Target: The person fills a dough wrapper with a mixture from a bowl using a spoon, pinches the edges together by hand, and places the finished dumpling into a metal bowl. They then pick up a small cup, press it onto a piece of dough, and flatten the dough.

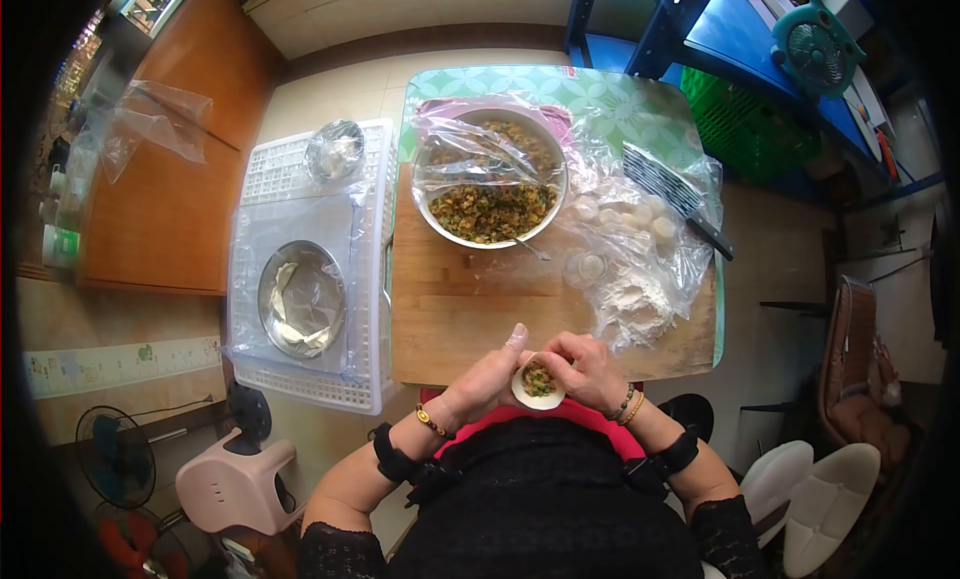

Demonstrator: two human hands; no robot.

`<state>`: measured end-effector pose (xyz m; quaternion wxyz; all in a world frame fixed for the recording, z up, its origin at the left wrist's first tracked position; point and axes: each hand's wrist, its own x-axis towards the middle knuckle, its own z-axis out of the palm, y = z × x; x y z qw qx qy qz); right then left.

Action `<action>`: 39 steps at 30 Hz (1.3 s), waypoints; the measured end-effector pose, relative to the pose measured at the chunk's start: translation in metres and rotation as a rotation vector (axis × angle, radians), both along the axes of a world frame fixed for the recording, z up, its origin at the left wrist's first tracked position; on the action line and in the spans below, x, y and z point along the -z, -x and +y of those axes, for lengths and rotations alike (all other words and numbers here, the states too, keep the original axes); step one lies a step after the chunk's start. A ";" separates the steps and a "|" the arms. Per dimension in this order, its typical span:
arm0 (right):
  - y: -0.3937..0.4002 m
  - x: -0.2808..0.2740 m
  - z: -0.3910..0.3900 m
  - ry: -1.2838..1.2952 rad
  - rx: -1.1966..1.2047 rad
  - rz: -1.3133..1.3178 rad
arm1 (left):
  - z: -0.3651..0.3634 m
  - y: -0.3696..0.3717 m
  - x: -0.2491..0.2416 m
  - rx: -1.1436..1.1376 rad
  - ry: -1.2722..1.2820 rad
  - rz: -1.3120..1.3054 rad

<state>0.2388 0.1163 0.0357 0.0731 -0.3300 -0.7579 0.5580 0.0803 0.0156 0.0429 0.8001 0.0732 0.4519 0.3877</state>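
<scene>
A round dumpling wrapper (539,400) with chopped filling in its middle rests in my left hand (482,387), close to my body at the board's near edge. The left thumb points up beside it while the fingers cup it from below. My right hand (590,372) pinches the wrapper's edge on the other side. Beyond my hands lies the wooden board (470,329). A big white bowl (428,217) of chopped filling stands there, partly under clear plastic, with a spoon handle (532,249) at its rim. Flour (636,307) is heaped to the right, below several dough pieces (640,217).
A cleaver (665,184) with a black handle lies on plastic at the right. On the left, a white crate (375,169) carries a metal bowl (342,304) with pale folded pieces and a smaller bowl (335,150). A pink stool (235,484) stands lower left.
</scene>
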 end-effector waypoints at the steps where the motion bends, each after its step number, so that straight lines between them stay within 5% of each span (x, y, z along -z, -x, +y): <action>1: -0.001 0.003 0.000 -0.159 -0.026 0.032 | -0.001 -0.001 0.001 0.021 0.000 -0.009; 5: -0.003 0.006 0.000 -0.376 -0.088 0.070 | -0.001 -0.004 0.001 -0.002 0.009 -0.019; 11: -0.004 -0.002 0.006 -0.276 0.060 0.054 | -0.003 0.002 0.000 -0.072 0.001 -0.066; 18: -0.009 -0.001 0.008 -0.228 -0.040 0.016 | -0.003 0.000 0.008 -0.089 -0.041 -0.113; 24: -0.003 0.001 0.004 -0.376 -0.116 0.085 | 0.000 -0.003 0.007 -0.099 -0.045 -0.131; 29: -0.009 -0.017 0.008 -0.554 0.056 0.255 | -0.001 0.004 0.016 -0.225 -0.071 -0.212; 39: -0.013 -0.021 -0.004 -0.773 -0.190 0.354 | -0.002 -0.002 -0.008 -0.302 -0.144 -0.277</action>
